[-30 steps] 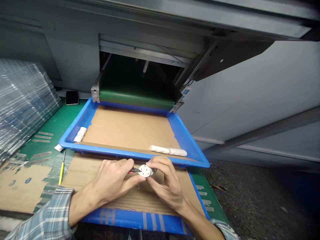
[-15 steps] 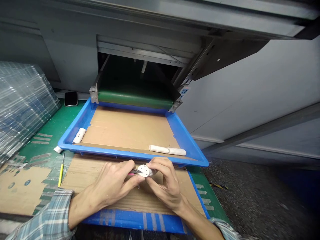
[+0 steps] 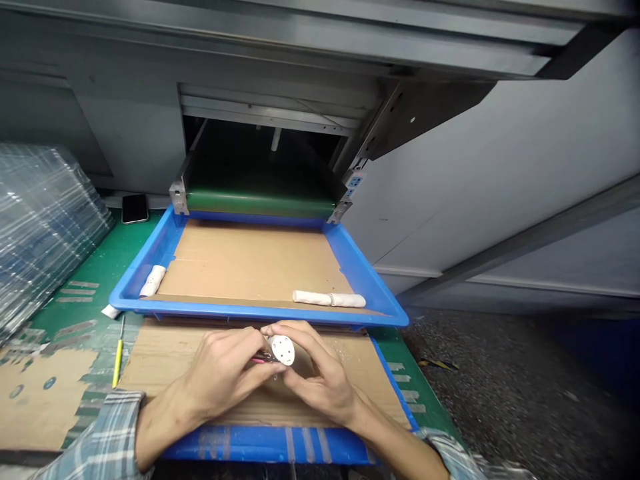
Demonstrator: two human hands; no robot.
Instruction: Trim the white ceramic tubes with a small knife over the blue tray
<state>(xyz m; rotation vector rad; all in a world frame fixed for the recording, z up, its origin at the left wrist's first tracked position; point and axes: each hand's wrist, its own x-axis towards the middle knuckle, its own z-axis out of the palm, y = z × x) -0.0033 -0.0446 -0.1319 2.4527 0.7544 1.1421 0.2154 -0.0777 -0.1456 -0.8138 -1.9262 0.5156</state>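
My right hand (image 3: 320, 377) is closed around a small round white plastic part (image 3: 281, 349) with several holes in its face. My left hand (image 3: 225, 370) pinches a small tool with a pink handle (image 3: 263, 359), its metal tip against the part's edge. Both hands hover over a cardboard sheet (image 3: 175, 353) lying in the near blue tray (image 3: 280, 443). Plaid sleeves cover both forearms.
A second blue tray (image 3: 375, 293) lined with cardboard sits beyond, under a green conveyor belt (image 3: 260, 200); two white rolls (image 3: 327, 299) (image 3: 151, 280) lie in it. A yellow screwdriver (image 3: 118, 353) lies left, a phone (image 3: 135, 208) farther back, clear plastic trays (image 3: 45, 220) stacked at the left.
Both hands with the white part have shifted slightly left and nearer to me. The part has turned a little in my right hand; the tool stays against it.
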